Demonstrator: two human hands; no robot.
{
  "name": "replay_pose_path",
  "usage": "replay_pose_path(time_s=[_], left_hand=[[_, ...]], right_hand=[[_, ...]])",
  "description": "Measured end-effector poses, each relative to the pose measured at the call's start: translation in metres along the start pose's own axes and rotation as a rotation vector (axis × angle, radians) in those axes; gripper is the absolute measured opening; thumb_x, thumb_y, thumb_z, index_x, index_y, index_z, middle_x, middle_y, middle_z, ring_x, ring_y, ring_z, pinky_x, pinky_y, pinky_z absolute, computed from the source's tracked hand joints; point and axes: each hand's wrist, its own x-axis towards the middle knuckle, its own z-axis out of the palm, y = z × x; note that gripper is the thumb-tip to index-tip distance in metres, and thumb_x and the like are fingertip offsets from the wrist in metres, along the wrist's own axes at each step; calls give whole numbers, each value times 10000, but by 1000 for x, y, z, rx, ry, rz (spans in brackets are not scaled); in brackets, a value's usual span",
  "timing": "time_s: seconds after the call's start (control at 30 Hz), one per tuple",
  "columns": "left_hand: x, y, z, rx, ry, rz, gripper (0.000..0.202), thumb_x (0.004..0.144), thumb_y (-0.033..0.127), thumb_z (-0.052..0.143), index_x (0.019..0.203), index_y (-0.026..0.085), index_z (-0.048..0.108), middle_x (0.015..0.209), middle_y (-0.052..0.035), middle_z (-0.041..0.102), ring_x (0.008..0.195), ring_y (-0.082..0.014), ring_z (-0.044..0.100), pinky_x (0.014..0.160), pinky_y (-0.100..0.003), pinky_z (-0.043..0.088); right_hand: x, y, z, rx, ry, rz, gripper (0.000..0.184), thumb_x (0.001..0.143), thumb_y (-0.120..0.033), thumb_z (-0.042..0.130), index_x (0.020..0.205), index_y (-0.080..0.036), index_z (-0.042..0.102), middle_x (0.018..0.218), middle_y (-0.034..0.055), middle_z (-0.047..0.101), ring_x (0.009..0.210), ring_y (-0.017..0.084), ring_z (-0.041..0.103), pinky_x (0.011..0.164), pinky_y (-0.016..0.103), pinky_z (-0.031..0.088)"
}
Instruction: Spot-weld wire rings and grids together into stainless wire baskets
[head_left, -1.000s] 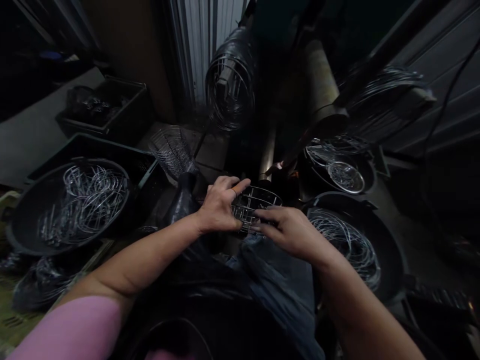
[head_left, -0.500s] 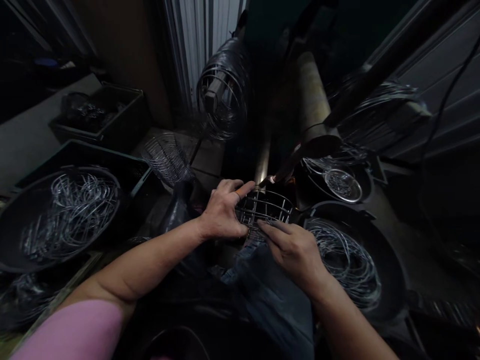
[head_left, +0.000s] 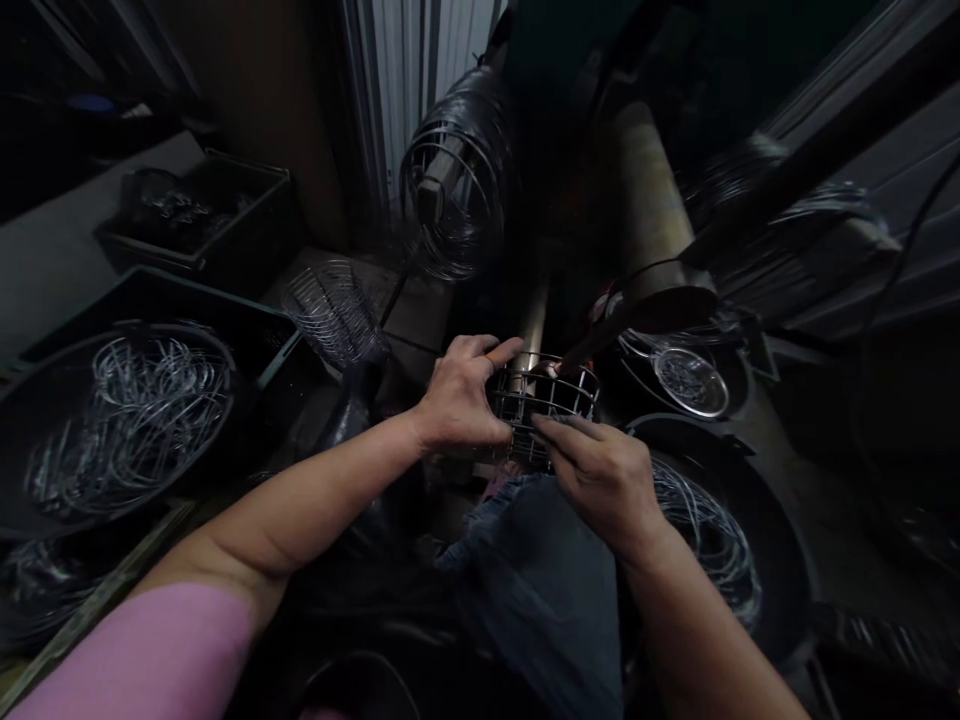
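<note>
A round wire basket (head_left: 574,395) with thin rings and crossing wires is at the centre, around the end of a pale metal bar (head_left: 534,325). My left hand (head_left: 466,395) grips its left side, fingers over the upper rim and thumb underneath. At the near right side, my right hand (head_left: 600,470) has its fingers pressed together against the wires. Whether a small piece sits under those fingertips is hidden. A dark rod with a copper-coloured tip (head_left: 555,368) reaches the far rim from the upper right.
Wire pieces fill a black tub (head_left: 232,400) on the left; wire rings lie in another tub (head_left: 784,540) on the right. Beyond are a cone-shaped wire basket (head_left: 334,310), a stack of rings on a bar (head_left: 461,180) and a thick cylinder (head_left: 652,190). A small metal dish (head_left: 716,393) sits right.
Both hands and the wire basket have moved slightly up and right, toward the bar and the rod. The basket's far rim now meets the copper-coloured tip. The view has shifted a little.
</note>
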Motion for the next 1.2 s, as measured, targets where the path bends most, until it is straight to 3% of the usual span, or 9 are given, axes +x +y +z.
replay_pose_path(time_s=[0.43,0.63,0.8,0.87,0.97,1.07,1.13,1.2], left_hand=[[20,-4,-2,-10,-47,-60,946,443,331,786,1347,193,542,1289,-106,541,1204,-307,481,1043,-460,436],[34,-6,-1,-17,-61,-89,946,450,325,774,1353,167,539,1288,-110,550,1194,-308,489,1045,-449,434],[44,-12,3,-15,-47,-108,967,436,320,798,1357,191,534,1310,-100,540,1217,-316,478,1035,-454,436],[52,-13,4,-13,-34,-131,984,421,326,820,1354,196,537,1302,-96,547,1223,-324,477,1034,-448,435],[60,-13,1,-12,-49,-141,998,424,338,849,1358,198,529,1315,-103,543,1247,-336,466,1048,-453,418],[57,-22,-6,-1,-107,-95,1096,424,424,879,1412,225,448,1457,-133,429,1351,-391,357,1088,-568,328],[49,-39,-8,-61,-126,-90,1258,357,464,904,1463,233,351,1542,-162,302,1411,-416,259,1100,-611,279],[37,-60,-6,-240,-118,-130,1353,313,423,921,1487,199,287,1536,-196,306,1402,-391,307,1097,-564,326]], right_hand=[[15,10,3,13,-88,121,241,915,-237,537,1021,-204,752,916,55,745,750,179,704,660,250,532],[24,20,6,111,7,117,220,918,-245,559,1015,-191,748,948,64,743,831,202,712,732,276,557],[9,8,-6,298,228,295,312,937,-235,552,1231,-206,653,1083,70,714,947,215,690,868,354,560],[-1,3,-9,439,187,358,349,935,-224,554,1278,-228,620,1084,62,712,886,208,699,849,374,571],[-16,-1,-10,569,76,413,278,900,-221,609,1165,-247,688,1007,42,727,837,199,703,805,346,581],[-28,-5,-7,585,-12,412,189,887,-235,618,1040,-236,729,960,49,730,875,206,699,783,317,579],[-35,-7,-7,545,-130,357,300,872,-262,617,1162,-218,680,1078,84,704,982,234,677,830,349,572],[-38,-11,-9,440,-250,272,474,851,-255,601,1317,-177,575,1212,130,647,1104,278,626,877,408,557]])
